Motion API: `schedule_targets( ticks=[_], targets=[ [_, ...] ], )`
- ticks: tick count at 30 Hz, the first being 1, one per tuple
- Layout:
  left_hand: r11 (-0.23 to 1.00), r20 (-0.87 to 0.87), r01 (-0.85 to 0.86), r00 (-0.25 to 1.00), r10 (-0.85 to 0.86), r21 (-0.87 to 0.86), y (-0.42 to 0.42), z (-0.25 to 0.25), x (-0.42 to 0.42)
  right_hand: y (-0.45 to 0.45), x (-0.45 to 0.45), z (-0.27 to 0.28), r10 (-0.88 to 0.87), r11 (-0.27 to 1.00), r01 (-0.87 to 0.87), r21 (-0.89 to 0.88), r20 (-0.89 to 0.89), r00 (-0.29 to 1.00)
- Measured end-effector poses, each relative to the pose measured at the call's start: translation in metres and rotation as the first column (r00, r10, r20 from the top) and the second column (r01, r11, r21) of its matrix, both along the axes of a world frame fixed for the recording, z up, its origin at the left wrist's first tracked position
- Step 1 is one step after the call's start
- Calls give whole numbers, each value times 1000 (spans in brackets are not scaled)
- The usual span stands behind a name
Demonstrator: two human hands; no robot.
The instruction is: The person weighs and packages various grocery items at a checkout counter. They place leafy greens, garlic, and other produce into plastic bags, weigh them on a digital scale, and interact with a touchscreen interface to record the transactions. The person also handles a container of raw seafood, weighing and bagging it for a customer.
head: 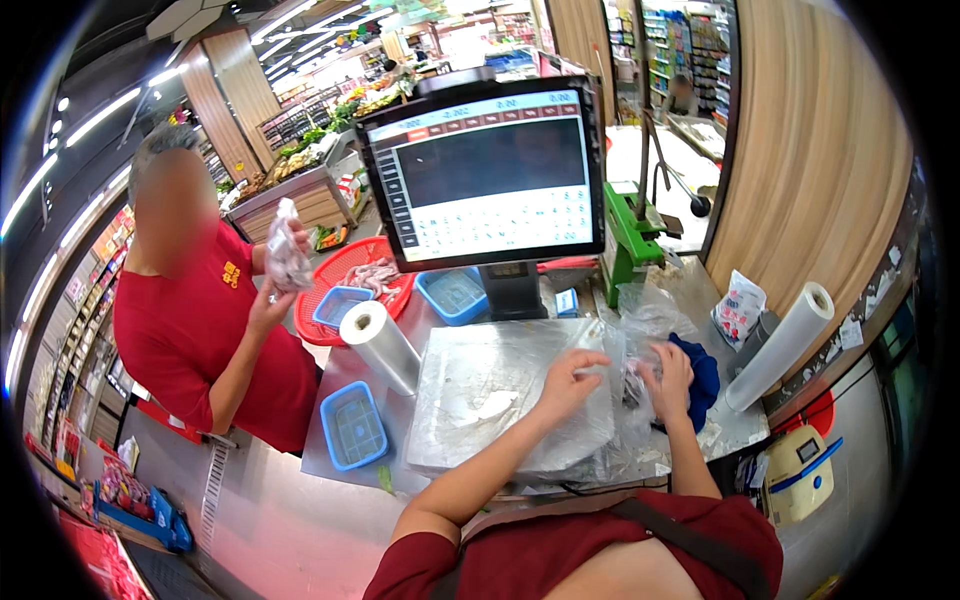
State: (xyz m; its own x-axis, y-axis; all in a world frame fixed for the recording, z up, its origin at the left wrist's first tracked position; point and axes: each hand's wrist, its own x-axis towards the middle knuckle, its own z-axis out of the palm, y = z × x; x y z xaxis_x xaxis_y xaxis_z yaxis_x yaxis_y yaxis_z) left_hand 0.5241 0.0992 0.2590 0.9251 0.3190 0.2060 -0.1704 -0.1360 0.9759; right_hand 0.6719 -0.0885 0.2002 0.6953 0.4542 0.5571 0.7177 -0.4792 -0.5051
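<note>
My left hand [574,382] hovers over the right part of a weighing scale's metal platform [457,360], fingers apart and holding nothing. To its right, my right hand [670,379] is at a bunch of clear plastic bags [634,375]; whether its fingers grip the plastic cannot be told. A dark blue cloth [701,375] lies just beyond my right hand. Behind the platform stands the scale's lit screen [495,172]. A roll of clear plastic bags [381,349] stands upright at the platform's left edge.
A person in a red shirt [217,322] at the left holds a filled plastic bag [288,251]. Blue baskets [352,426] and a red basket [307,300] with pale meat or seafood are nearby. A green press-like device [626,240] and another plastic roll [780,349] stand right.
</note>
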Motion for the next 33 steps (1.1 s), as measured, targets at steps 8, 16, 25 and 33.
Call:
schedule_targets(
  ticks=[8,16,25,33],
  targets=[
    [995,-28,94,995,-94,-28,10,8,-43,-33,-22,-37,144,951,-148,-271,-35,989],
    [990,-81,142,986,-143,-23,15,6,-64,-28,65,41,261,854,47,518,-505,823],
    [549,66,267,932,-357,-792,21,-6,-75,67,-69,239,845,519,-435,736,-365,390],
    [489,463,299,848,259,-820,97,-12,-137,177,-156,220,951,201,-514,834,-292,-103]
  ],
)
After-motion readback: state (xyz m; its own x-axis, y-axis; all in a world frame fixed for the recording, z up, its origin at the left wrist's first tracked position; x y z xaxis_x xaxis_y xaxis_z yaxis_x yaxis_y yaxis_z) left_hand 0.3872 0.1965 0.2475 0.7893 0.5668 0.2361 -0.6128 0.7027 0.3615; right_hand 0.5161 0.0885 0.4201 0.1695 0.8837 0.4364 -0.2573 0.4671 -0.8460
